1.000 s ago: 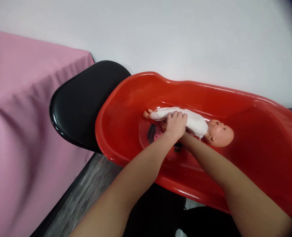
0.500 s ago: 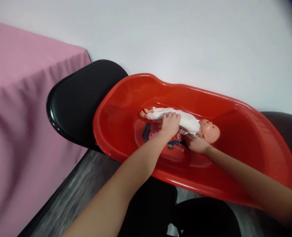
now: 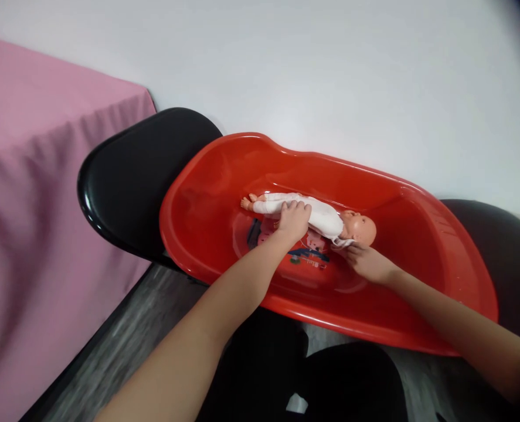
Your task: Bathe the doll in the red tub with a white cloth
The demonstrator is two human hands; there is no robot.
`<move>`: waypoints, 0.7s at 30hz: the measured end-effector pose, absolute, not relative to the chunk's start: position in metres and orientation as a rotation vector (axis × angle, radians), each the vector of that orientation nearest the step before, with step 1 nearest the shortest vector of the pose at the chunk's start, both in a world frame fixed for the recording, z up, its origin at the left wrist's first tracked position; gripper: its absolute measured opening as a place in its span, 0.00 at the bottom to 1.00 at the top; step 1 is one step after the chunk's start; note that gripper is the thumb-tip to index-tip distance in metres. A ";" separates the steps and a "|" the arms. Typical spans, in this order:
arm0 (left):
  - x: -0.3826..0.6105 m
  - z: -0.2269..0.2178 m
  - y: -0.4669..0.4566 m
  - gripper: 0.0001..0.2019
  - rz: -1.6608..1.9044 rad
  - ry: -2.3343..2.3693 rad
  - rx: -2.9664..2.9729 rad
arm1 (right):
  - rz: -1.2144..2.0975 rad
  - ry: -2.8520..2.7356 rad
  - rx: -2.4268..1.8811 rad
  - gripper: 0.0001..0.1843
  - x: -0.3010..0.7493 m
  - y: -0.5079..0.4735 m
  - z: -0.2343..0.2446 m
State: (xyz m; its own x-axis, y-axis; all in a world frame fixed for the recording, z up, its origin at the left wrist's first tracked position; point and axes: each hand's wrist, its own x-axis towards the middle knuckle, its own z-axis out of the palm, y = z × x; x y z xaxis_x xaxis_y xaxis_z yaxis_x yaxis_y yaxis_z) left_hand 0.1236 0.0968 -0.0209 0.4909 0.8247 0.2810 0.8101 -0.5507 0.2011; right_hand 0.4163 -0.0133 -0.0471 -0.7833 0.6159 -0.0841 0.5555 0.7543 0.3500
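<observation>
A baby doll [image 3: 325, 218] with a white cloth body lies on its side or back in a red baby bathtub [image 3: 418, 264], its bald head to the right and its feet to the left. My left hand [image 3: 295, 218] rests over the doll's middle, fingers curled onto the white cloth. Beside the doll's neck, my right hand [image 3: 369, 262] pinches a thin white strip of cloth [image 3: 342, 241] at the neck. Its fingertips are partly hidden, so the exact grip is hard to see. A printed cartoon picture [image 3: 308, 256] shows on the tub floor under and in front of the doll.
Left of the tub, partly under its end, is a black stool seat [image 3: 123, 176]. Another dark seat [image 3: 501, 246] shows at the right end. A pink cloth [image 3: 44, 146] drapes a table at the left. A white wall [image 3: 308, 70] stands behind.
My right hand has moved right, from the doll's chest side to beside its neck, drawing the white strip along. My left hand stays on the doll. The view has shifted slightly.
</observation>
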 end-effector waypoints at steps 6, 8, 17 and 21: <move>0.123 -0.017 0.096 0.15 0.509 1.454 2.685 | 0.511 2.764 0.841 0.23 0.408 -0.032 -0.021; 0.122 -0.017 0.096 0.15 0.501 1.459 2.678 | 0.510 2.796 0.826 0.26 0.398 -0.029 -0.020; 0.123 -0.016 0.095 0.15 0.505 1.441 2.654 | 0.558 2.776 0.811 0.22 0.397 -0.020 -0.044; 0.122 -0.013 0.093 0.16 0.526 1.440 2.642 | 0.387 2.820 0.745 0.19 0.340 -0.011 -0.054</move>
